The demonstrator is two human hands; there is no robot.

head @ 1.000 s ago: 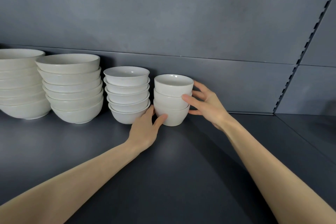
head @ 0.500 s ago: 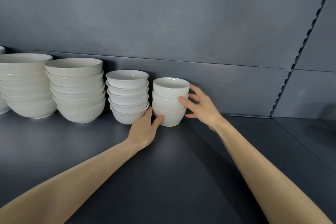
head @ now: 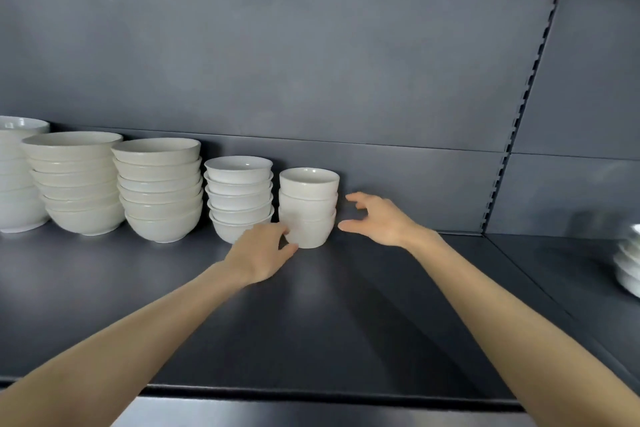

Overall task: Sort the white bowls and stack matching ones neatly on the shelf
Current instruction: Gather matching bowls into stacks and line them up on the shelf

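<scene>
White stack of 3 small bowls [head: 309, 208] stands upright on the shelf [head: 346, 322], far-centre, btwn both hands. The left hand [head: 261, 250], fingers relaxed, touches its bottom bowl; the right hand [head: 379, 218], spread, hangs just right of it, no contact, so left is nearer.

1. Deep bowl stack [head: 309, 208] between left hand [head: 261, 253] and right hand [head: 377, 218]: plain white.
2. Small bowl stack [head: 239, 198] just left of left hand: plain white.
3. Large bowl stacks [head: 159, 191] further left: plain cream.
4. Shelf [head: 311, 322] under both hands: dark grey.
5. Back panel [head: 311, 62] beyond hands: blue-grey.
6. Edge bowls [head: 628, 263] far right of right hand: white.
</scene>
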